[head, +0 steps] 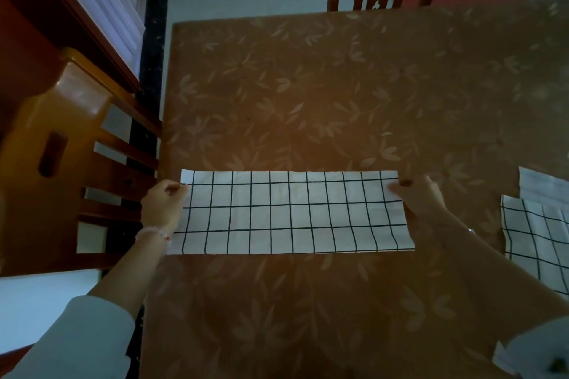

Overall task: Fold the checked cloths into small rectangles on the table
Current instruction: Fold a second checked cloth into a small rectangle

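I see a white cloth with black checks (292, 212) lying flat as a long, narrow strip across the near part of a brown leaf-patterned table (308, 86). The left hand (161, 204), a beaded bracelet (154, 232) at its wrist, pinches the strip's far left corner with curled fingers, and the right hand (421, 194) grips the far right corner the same way. A second checked cloth (535, 240) lies at the table's right edge, apart from the strip, and a wooden chair (61, 148) stands to the left.
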Motion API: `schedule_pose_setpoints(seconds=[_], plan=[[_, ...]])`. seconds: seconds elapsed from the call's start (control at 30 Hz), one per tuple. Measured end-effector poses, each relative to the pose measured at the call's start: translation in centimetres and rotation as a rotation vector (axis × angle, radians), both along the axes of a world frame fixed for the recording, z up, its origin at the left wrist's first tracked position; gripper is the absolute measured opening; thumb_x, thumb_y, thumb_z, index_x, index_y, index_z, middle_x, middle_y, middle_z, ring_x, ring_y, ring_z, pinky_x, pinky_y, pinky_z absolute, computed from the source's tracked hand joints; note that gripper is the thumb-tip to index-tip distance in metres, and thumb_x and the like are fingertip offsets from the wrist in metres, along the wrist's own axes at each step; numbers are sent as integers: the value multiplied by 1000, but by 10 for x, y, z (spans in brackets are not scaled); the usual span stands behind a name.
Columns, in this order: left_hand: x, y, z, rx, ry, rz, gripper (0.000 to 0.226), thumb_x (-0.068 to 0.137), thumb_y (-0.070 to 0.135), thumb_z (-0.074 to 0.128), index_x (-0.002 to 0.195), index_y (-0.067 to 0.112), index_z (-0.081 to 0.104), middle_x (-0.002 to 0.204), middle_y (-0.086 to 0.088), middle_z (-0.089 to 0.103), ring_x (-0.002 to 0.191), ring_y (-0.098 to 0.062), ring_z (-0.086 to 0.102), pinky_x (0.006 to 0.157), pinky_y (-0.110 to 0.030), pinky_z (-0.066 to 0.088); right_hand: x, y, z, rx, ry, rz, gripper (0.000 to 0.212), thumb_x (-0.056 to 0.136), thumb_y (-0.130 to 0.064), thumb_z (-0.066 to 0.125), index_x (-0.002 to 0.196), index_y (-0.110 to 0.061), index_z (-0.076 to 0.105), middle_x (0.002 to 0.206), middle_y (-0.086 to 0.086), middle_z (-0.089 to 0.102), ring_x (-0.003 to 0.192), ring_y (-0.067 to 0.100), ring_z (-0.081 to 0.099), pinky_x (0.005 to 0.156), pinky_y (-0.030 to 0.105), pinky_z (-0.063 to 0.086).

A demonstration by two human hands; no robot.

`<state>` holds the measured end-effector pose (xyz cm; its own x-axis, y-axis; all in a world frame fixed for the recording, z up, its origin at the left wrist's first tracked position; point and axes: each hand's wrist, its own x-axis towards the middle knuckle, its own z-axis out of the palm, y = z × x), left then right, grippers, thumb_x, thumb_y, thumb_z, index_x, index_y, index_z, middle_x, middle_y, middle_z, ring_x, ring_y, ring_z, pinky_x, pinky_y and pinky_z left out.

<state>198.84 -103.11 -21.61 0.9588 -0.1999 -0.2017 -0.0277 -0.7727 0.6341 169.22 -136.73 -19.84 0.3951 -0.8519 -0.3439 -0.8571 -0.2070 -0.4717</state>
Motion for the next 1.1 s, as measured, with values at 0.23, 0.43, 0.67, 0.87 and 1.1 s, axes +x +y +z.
schedule_pose_setpoints(seconds=[0.23,0.43,0.67,0.87,1.1], plan=[[1,-1,-4,44,-10,-6,22,88,27,59,97,8,64,91,-11,66,80,-25,58,65,-32,42,0,1,-2,-1,37,-11,28,84,-23,65,62,-7,57,55,4,52,52,17,49,49,23,35],[1,-1,-5,64,-22,-5,19,87,27,59,95,10,63,94,-12,66,82,-28,58,66,-34,44,1,5,-1,-32,62,-32,24,84,-23,65,65,-12,54,61,3,55,56,18,52,50,23,34],[-9,-9,13,128,-224,-9,25,87,25,58,105,8,57,106,-15,58,98,-33,54,73,-41,44,13,27,9,-244,92,-13,47,87,-25,63,121,-2,40,119,18,45,106,34,50,81,41,45],[-101,-53,35,13,-440,-435,20,89,8,56,107,6,63,103,-9,64,99,-26,59,88,-36,45,39,122,2,-347,-295,180,24,88,-10,57,111,-9,56,102,6,58,92,20,53,77,34,50],[-187,-43,-22,147,-494,-894,44,90,25,40,125,4,56,129,-13,58,126,-27,50,110,-40,33,35,220,-29,-391,-378,424,37,88,-13,40,121,-5,54,120,11,62,113,25,58,95,33,49]])
